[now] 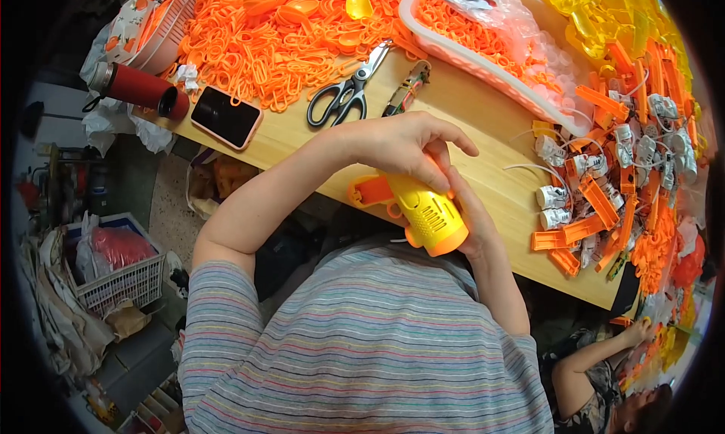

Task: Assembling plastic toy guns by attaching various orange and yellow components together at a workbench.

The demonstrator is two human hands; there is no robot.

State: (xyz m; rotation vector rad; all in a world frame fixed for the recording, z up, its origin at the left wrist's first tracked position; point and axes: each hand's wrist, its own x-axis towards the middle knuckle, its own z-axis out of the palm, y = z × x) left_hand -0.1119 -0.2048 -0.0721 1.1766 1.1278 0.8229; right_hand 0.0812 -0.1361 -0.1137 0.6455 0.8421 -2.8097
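Observation:
A yellow and orange plastic toy housing, round with rows of slots and an orange rim, is between my hands at the table's near edge. From above, my left hand grips its upper end, thumb pressed down and index finger stretched out to the right. My right hand supports the toy along its right side, with its lower fingers hidden behind it. An orange part with a ring juts out left of the housing. Beyond my left hand lie black-handled scissors and a small slim tool.
Orange plastic clips are heaped along the back. A white basket holds more small parts. Orange pieces with wired white motors pile up at right. A phone and red flask lie left. Another person's arm appears lower right.

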